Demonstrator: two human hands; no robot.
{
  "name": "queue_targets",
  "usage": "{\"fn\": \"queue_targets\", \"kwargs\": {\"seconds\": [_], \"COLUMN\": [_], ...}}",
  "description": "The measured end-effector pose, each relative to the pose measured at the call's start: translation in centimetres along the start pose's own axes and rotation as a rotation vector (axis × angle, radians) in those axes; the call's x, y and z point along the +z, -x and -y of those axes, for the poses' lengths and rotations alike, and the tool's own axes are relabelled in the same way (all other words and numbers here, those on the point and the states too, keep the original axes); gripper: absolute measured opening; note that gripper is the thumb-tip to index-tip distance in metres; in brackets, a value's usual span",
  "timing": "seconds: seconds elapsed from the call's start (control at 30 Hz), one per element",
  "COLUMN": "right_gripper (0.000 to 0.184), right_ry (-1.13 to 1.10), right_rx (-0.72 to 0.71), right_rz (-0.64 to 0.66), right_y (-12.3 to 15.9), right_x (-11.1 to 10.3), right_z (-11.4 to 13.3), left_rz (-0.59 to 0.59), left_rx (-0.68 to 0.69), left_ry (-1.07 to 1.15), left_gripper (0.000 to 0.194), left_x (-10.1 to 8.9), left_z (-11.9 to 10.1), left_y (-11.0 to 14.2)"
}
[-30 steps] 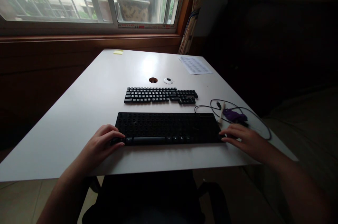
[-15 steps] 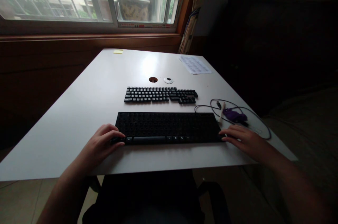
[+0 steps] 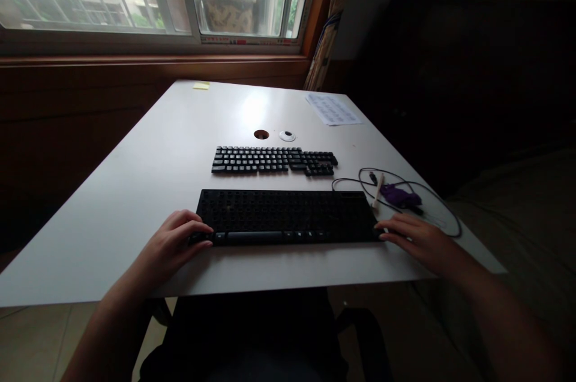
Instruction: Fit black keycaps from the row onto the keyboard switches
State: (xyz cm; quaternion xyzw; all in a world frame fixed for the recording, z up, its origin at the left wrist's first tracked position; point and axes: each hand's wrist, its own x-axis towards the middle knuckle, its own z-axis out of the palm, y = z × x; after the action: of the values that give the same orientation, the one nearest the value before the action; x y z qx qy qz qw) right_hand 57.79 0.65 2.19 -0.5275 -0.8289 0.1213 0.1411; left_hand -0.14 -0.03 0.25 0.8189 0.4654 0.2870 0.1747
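Observation:
A black keyboard (image 3: 288, 214) lies near the front of the white table, most of its keycaps off. Along its front row the space bar (image 3: 254, 237) and several small keys are in place. My left hand (image 3: 182, 238) grips the front left corner, thumb and fingers closed on the edge. At the opposite end, my right hand (image 3: 411, 238) pinches the front right corner. Behind the keyboard, loose black keycaps (image 3: 256, 160) are laid out in rows like a keyboard's layout.
Right of the keyboard lie a coiled cable (image 3: 452, 214), a purple cloth-like item (image 3: 400, 195) and a pale stick (image 3: 378, 191). Farther back are a round hole (image 3: 261, 135), a white ring-shaped cover (image 3: 288, 136), printed papers (image 3: 333, 110) and a yellow note (image 3: 201, 86).
Almost nothing differs. My right hand has shifted very slightly to the right; both hands stay at the keyboard's corners.

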Motion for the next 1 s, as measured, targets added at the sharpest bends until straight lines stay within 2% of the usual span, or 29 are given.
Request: {"fn": "queue_targets", "kwargs": {"seconds": [0.33,1.0], "right_gripper": [0.03,0.028], "right_ry": [-0.04,0.051], "right_rx": [0.052,0.011], "right_rz": [-0.021,-0.014], "right_y": [0.3,0.19], "right_x": [0.11,0.21], "right_z": [0.28,0.63], "left_rz": [-0.008,0.001], "left_rx": [0.008,0.007], "left_ry": [0.0,-0.007], "left_gripper": [0.024,0.023], "left_x": [0.01,-0.01], "left_z": [-0.1,-0.02], "left_y": [0.02,0.02]}}
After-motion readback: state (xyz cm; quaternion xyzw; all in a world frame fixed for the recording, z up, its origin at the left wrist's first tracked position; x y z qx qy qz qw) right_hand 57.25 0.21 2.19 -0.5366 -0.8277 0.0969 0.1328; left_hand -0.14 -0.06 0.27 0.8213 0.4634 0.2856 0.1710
